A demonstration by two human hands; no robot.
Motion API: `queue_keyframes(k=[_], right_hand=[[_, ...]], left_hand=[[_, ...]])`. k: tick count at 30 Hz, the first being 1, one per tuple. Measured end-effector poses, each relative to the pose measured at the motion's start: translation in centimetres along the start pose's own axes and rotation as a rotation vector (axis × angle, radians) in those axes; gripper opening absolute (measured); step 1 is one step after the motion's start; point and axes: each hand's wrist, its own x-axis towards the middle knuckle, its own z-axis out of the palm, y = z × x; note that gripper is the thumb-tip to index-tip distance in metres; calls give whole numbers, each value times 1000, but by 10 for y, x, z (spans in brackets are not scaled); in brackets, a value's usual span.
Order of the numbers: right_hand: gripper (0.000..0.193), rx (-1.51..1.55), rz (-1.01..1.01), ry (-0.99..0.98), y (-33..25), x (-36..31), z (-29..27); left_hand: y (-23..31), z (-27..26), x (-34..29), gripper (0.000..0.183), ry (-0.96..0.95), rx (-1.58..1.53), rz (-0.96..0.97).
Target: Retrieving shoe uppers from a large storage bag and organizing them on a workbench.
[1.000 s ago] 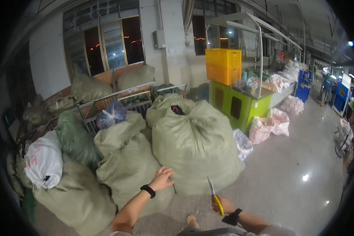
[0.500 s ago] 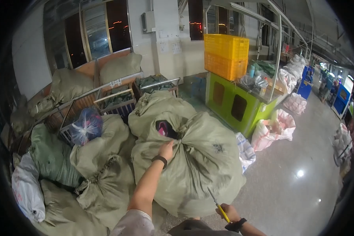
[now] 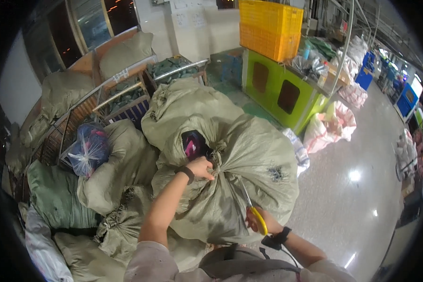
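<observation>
A big grey-green woven sack (image 3: 249, 164) stands bulging in front of me, its neck tied shut near the top. My left hand (image 3: 203, 168), with a black band on the wrist, grips the bunched neck of the sack. Dark and pink cloth (image 3: 192, 143) shows through a gap just above that hand. My right hand (image 3: 258, 221) holds yellow-handled scissors (image 3: 251, 207) low against the sack's front, blades pointing up toward the tied neck. A black watch sits on that wrist.
More stuffed sacks (image 3: 122, 164) lie piled at the left, with a clear bag of coloured scraps (image 3: 89, 150) on them. Metal racks (image 3: 127, 101) stand behind. A green cabinet (image 3: 282, 91) with yellow crates (image 3: 270, 28) is at the right, white bags (image 3: 329, 127) beside it on the shiny floor.
I have leaned in closer over the big sack. My left hand has closed on the tied neck, and my right hand has brought the scissors up against the sack.
</observation>
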Motion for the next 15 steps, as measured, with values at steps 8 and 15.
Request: queue_keyframes(k=[8, 15], right_hand=[[42, 132, 41, -195, -41, 65, 51], [45, -485, -92, 94, 14, 74, 71]], left_hand=[[-13, -25, -47, 59, -26, -202, 302], [-16, -23, -35, 34, 44, -226, 187]])
